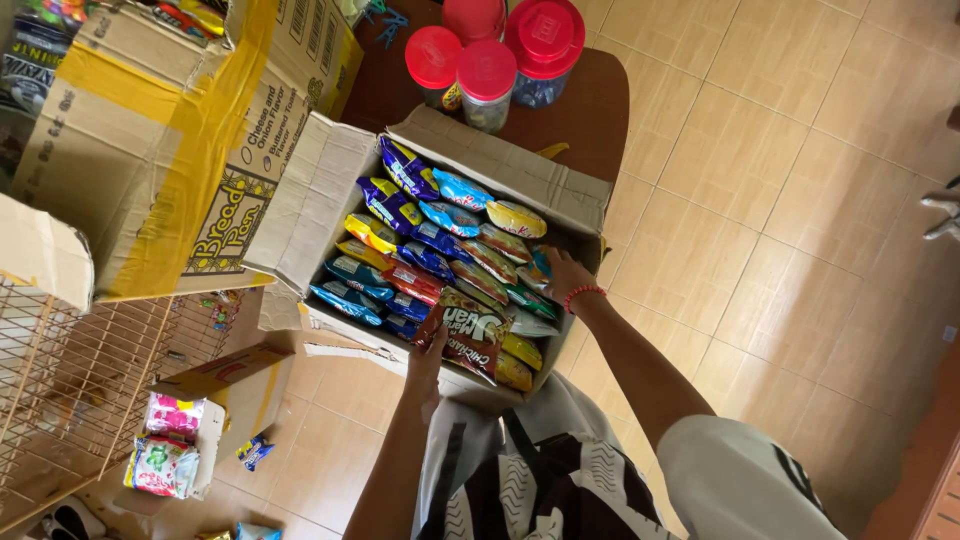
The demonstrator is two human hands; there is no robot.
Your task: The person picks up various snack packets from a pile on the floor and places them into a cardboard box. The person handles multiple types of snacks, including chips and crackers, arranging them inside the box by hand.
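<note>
Our left hand [428, 352]: near edge of the cardboard box [330, 195], fingers clasped on a dark red snack packet [468, 333] lying on the packed rows.
Our right hand [563, 275]: far-right inside the box, resting on packets; we cannot tell whether it grips anything.
Risk, as we judge it: packets sit loosely heaped, so tugging one could spill neighbours over the low near flap.
Red-lidded jars [487, 75]: stand just beyond the box; a shove could knock them over.

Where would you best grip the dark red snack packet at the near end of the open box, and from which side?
Grip the dark red snack packet by its near edge, coming from the near side of the cardboard box. The packet lies flat on top there, its edge overhanging toward the person; the left hand already touches that end, while neighbouring packets crowd the far side.
</note>
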